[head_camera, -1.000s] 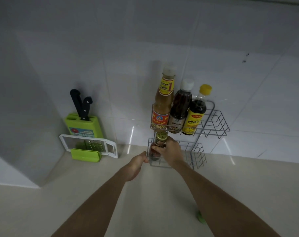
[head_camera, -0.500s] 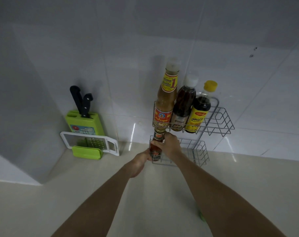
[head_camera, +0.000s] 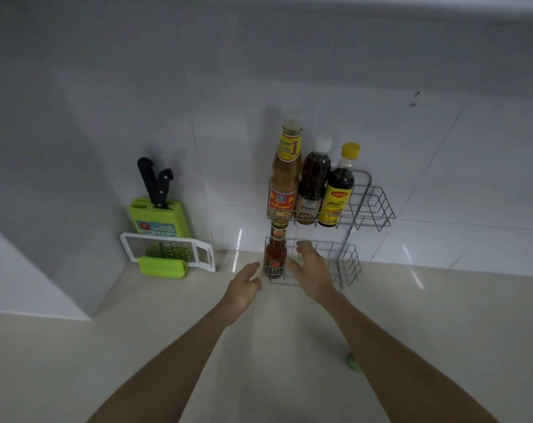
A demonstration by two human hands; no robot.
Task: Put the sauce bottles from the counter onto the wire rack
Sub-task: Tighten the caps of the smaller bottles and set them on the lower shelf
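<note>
A two-tier wire rack (head_camera: 372, 206) stands against the tiled wall. Its upper tier holds a tall brown sauce bottle (head_camera: 285, 175), a dark bottle with a white cap (head_camera: 313, 181) and a dark bottle with a yellow cap (head_camera: 338, 187). A small red sauce bottle (head_camera: 275, 251) stands upright at the left end of the lower tier. My right hand (head_camera: 311, 267) is open just to the right of it, fingers apart, not touching it. My left hand (head_camera: 242, 288) hovers open by the rack's lower left corner.
A green knife block (head_camera: 156, 216) with two black-handled knives stands in the left corner, and a white-framed grater (head_camera: 170, 251) leans in front of it. A small green object (head_camera: 353, 361) lies on the beige counter (head_camera: 76, 361) beside my right forearm.
My right hand set the small red bottle upright in the lower tier, then let go and drew back a little. My left hand came off the rack's corner.
</note>
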